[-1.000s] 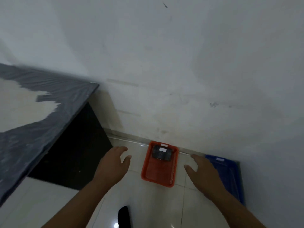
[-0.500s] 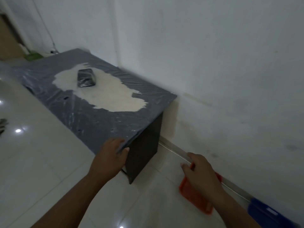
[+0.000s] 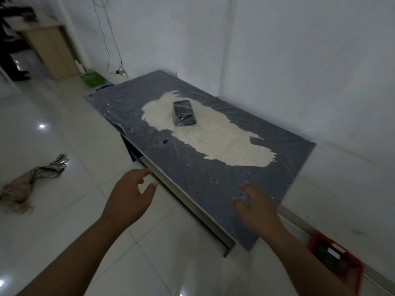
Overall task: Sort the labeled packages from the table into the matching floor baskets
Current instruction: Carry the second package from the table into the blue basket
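One dark wrapped package (image 3: pixel 184 113) lies on the pale worn patch of the grey table (image 3: pixel 284 167), toward its far side. On the floor at the lower right stands the red basket (image 3: pixel 354 268), against the wall, holding a dark package with a white label (image 3: pixel 329 256). My left hand (image 3: pixel 132 197) hovers open in front of the table's near edge. My right hand (image 3: pixel 258 207) is open over the table's near right corner. Both hands hold nothing and are well short of the package on the table.
The table stands along a white wall on glossy white floor tiles. A bundled striped cloth (image 3: pixel 27 182) lies on the floor at left. A green basket (image 3: pixel 93 77) and a blue item sit beyond the table's far end, near a wooden cabinet (image 3: pixel 51 52) and hanging cables.
My view swung left, from the red and blue baskets on the floor to the table. Both empty hands came up from over the baskets to the table's near edge.
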### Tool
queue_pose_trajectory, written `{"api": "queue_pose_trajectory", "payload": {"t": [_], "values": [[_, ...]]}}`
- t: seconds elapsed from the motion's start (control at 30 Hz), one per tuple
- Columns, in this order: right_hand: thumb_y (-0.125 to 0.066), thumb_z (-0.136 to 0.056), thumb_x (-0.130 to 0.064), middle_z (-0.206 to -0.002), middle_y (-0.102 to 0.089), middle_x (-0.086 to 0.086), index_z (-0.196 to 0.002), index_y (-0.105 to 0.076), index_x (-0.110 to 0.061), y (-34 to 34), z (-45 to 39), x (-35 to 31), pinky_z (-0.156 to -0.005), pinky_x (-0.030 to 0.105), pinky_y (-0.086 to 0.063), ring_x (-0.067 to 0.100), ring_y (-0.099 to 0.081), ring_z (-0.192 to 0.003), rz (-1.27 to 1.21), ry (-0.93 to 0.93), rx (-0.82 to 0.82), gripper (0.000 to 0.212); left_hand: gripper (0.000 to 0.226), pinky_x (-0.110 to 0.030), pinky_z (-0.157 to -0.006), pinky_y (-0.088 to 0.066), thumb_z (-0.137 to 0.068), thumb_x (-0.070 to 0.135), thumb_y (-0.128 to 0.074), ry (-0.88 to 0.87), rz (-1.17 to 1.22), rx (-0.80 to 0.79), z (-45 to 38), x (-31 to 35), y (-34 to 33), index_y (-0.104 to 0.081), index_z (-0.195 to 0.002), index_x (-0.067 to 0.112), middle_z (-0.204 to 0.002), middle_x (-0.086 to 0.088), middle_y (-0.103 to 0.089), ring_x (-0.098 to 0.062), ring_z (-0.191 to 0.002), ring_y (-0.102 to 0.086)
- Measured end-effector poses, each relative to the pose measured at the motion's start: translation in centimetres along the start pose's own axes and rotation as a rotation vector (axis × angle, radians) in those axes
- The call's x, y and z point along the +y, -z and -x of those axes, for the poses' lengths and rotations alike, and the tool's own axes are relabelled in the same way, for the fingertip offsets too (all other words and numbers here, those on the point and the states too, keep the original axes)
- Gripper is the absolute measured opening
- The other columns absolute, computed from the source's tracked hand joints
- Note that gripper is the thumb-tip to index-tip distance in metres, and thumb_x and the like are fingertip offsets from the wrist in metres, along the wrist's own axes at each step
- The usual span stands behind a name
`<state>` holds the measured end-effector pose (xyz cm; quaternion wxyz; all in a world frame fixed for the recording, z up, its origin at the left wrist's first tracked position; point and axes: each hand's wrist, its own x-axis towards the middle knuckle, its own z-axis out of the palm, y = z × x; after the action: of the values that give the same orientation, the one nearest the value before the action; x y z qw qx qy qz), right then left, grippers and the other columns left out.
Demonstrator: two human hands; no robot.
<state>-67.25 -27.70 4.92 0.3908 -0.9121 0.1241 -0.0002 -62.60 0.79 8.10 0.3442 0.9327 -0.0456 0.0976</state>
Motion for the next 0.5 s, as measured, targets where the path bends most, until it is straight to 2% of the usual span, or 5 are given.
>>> {"api": "queue_pose_trajectory", "payload": {"t": [0.1, 0.2, 0.33, 0.5], "values": [[-0.056, -0.088, -0.036, -0.136, -0.050, 0.005, -0.131, -0.048, -0.017, -1.7, -3.5, -1.9, -0.103, 0.033, -0.035, 0.022, -0.047, -0.122, 0.020, -0.021, -0.003, 0.048, 0.036, -0.025, -0.076, -0.038, -0.085, 0.028, -0.063, 0.003, 0.006, -0.002, -3.4, -2.1, 0.6, -0.059, -0.120, 0.019, -0.107, 0.010, -0.055, -0.010, -0.092, -0.055], [-0.056, -0.088, -0.033, -0.141, -0.047, 0.007, -0.133, -0.046, -0.017, -3.0, -7.7, -3.6, -0.108, 0.038, -0.035, 0.023, -0.044, -0.127, -0.005, -0.042, -0.001, 0.049, 0.037, -0.024, -0.076, -0.037, -0.086, 0.029, -0.063, -0.012, -0.009, -0.010, -7.5, -4.0, 0.8, -0.058, -0.121, 0.021, -0.107, 0.011, -0.054, -0.008, -0.093, -0.054], [-0.055, -0.089, -0.032, -0.141, -0.044, 0.006, -0.133, -0.046, -0.020, -4.6, -14.4, -5.6, -0.106, 0.039, -0.037, 0.024, -0.046, -0.125, 0.008, -0.058, 0.012, 0.046, 0.038, -0.019, -0.074, -0.036, -0.085, 0.030, -0.063, -0.022, -0.029, -0.021, -14.3, -6.3, 0.4, -0.057, -0.121, 0.021, -0.106, 0.012, -0.053, -0.007, -0.092, -0.053], [-0.056, -0.089, -0.034, -0.144, -0.042, 0.007, -0.132, -0.046, -0.019, -5.9, -23.2, -8.5, -0.108, 0.045, -0.038, 0.026, -0.044, -0.128, 0.018, -0.105, 0.006, 0.047, 0.038, -0.022, -0.082, -0.037, -0.085, 0.028, -0.065, 0.025, -0.005, -0.058, -23.0, -8.3, -0.4, -0.058, -0.121, 0.018, -0.107, 0.010, -0.053, -0.008, -0.095, -0.052]]}}
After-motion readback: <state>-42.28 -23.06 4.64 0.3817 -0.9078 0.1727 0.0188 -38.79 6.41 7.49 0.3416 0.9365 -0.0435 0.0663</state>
